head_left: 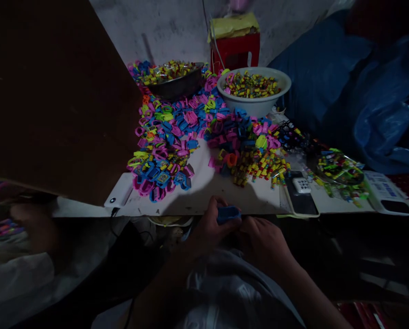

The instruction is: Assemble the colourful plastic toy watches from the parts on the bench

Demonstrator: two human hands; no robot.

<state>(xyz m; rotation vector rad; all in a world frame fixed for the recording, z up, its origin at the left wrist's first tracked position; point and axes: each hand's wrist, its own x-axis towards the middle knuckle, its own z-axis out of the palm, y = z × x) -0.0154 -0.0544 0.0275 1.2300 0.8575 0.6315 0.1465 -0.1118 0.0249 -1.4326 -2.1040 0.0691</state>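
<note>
My left hand [211, 224] is closed around a small blue plastic piece [228, 214], held just off the table's front edge. Close by on the right, my right hand [261, 233] has its fingers curled in a pinch at the piece's right end. Whatever lies between those fingers is hidden. Beyond my hands, a pile of small yellow candy-like pieces [264, 164] lies on the table [204, 183]. To its left spreads a heap of pink, blue and green plastic pieces [177, 123] of much the same kind as the held one.
Farther back stand a white basin [255, 107] and a dark metal bowl [177, 89], both filled with small yellow pieces. A large brown box [60, 100] rises at left, beside a white power bank [119, 192]. A phone [302, 194] lies at the front right. Blue plastic sheeting [327, 91] hangs right.
</note>
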